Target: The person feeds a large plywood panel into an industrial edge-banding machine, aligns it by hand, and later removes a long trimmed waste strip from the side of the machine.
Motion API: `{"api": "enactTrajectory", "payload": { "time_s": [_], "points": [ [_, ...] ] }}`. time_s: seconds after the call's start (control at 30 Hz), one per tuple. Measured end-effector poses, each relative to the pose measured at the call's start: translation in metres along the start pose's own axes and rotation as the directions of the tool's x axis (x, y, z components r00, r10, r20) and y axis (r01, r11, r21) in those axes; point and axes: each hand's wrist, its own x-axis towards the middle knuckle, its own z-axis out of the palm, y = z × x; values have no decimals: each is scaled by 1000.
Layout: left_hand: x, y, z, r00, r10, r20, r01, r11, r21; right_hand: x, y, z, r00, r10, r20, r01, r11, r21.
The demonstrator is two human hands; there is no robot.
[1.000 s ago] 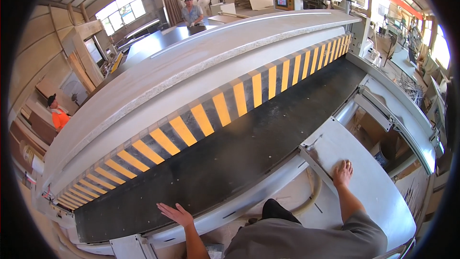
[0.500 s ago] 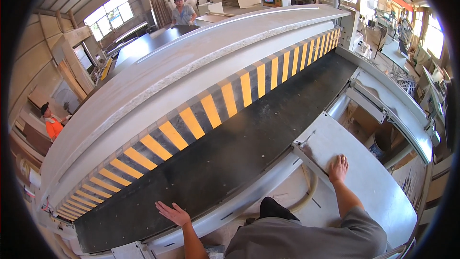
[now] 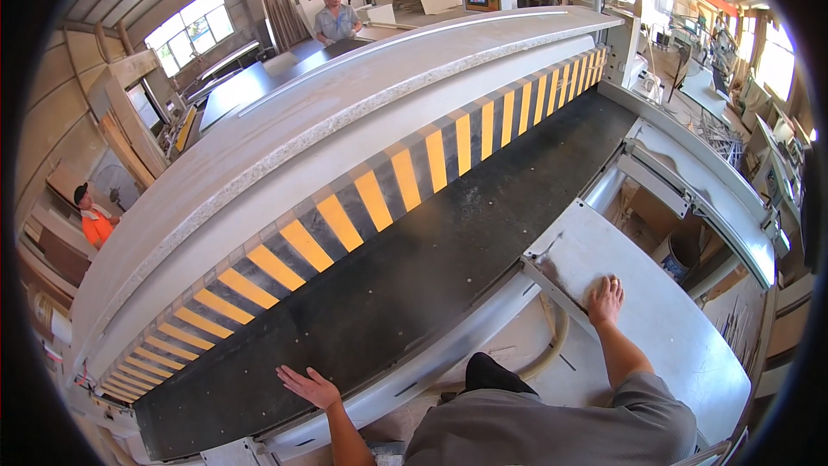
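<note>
Toward 11 o'clock, at the back, a co-worker (image 3: 336, 24) has edged slightly toward 3 o'clock since the earlier frame, while both hands keep nearly their places; left hand (image 3: 312, 387): fingers spread, empty, over the near edge of the black bed (image 3: 431, 276), contact unclear; right hand (image 3: 606, 298): fingers loosely flat on the pale metal desk (image 3: 664, 336), gripping nothing visible; the left hand is nearer the bed, which stretches away toward 2 o'clock, long axis running 8 to 2; beyond, at 12, stands the yellow-and-black striped guard (image 3: 373, 200).
</note>
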Motion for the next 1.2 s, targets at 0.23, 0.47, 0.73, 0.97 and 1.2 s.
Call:
{"api": "enactTrajectory", "payload": {
  "time_s": [0.23, 0.47, 0.73, 0.97, 1.2],
  "points": [
    [-1, 0, -1, 1000, 25, 6, -25, 999, -36, 1, -1, 2, 999, 28, 18, -28, 999, -23],
    [0, 0, -2, 999, 37, 10, -37, 999, -41, 0, 2, 1, 1000, 6, -7, -6, 1000, -1],
    [-1, -1, 0, 999, 36, 11, -35, 999, -29, -1, 1, -3, 1000, 1, 7, -1, 1000, -6],
    [-1, -3, 2, 997, 72, -28, -72, 997, -34, -2, -1, -7, 998, 27, 51, -26, 1000, -16],
    [-2, -3, 3, 997, 57, -47, -59, 998, -36, 1, 5, -1, 999, 5, 45, -4, 1000, -25]
  ]
}}
